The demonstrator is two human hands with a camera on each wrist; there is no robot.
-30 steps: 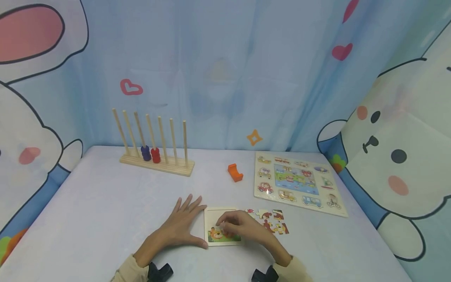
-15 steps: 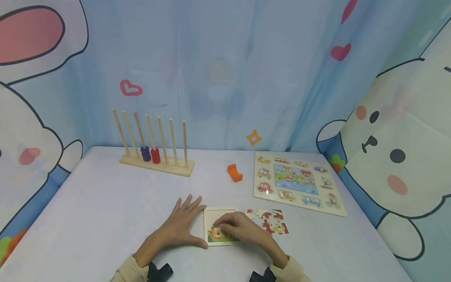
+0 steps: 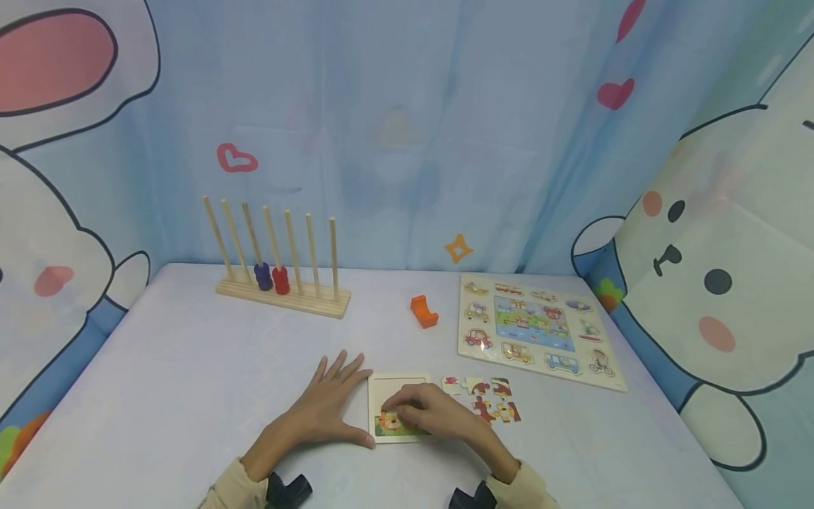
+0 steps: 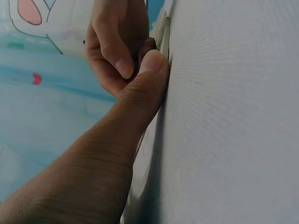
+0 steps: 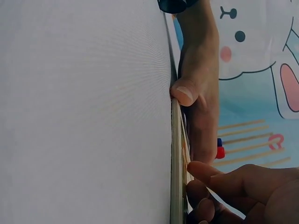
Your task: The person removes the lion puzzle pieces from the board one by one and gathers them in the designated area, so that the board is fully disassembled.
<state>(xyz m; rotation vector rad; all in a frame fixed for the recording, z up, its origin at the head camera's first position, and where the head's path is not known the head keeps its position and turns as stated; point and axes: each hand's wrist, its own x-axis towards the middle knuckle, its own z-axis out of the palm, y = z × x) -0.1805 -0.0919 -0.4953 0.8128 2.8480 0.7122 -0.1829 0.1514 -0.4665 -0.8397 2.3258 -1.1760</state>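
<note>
Wood framed the puzzle tray (image 3: 400, 377) on the table (image 3: 191, 375) in the head view, the splayed left hand (image 3: 327, 410) apparently steadying it. Left-wrist view: that hand's thumb (image 4: 145, 79) lay by the tray. Right-wrist view: the right hand (image 5: 247, 189) curled over it; whether its fingers pinched anything, I couldn't tell.

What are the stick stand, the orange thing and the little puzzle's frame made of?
Stick stand: probably plain wood; it's pale tan with faint streaks.
Orange thing: painted wood or plastic, hard to tell; its colour looks even.
Frame: maybe wood or board, plain-looking; its edge is pale.
</note>
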